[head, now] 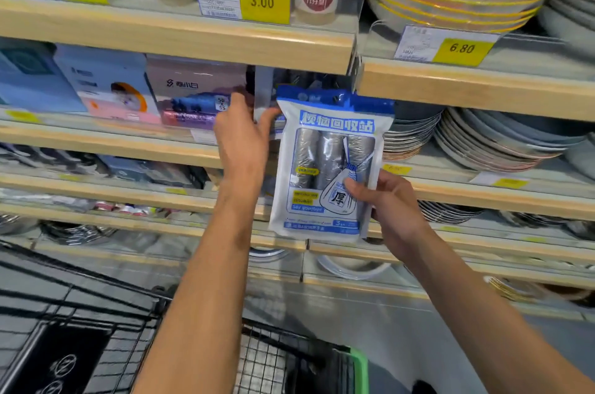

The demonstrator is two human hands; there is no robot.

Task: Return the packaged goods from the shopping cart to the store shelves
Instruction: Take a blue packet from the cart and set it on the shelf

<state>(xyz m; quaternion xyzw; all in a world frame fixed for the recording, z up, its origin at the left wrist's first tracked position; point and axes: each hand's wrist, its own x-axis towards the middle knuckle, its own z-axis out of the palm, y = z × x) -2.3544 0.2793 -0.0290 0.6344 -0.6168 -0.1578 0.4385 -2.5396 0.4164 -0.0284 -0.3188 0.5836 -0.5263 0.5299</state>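
The right hand point(391, 213) reaches up, thumb pinching the blue-and-white bag package point(331, 165) at its five o'clock corner; the package hangs upright before the shelves point(180, 39); the left hand point(240, 139), at its nine o'clock, spreads open-fingered against a clear shelf divider point(262, 94).

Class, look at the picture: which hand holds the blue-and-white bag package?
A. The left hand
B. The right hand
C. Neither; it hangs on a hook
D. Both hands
B: the right hand pinches the package at its lower right, while the left hand reaches toward the shelf.
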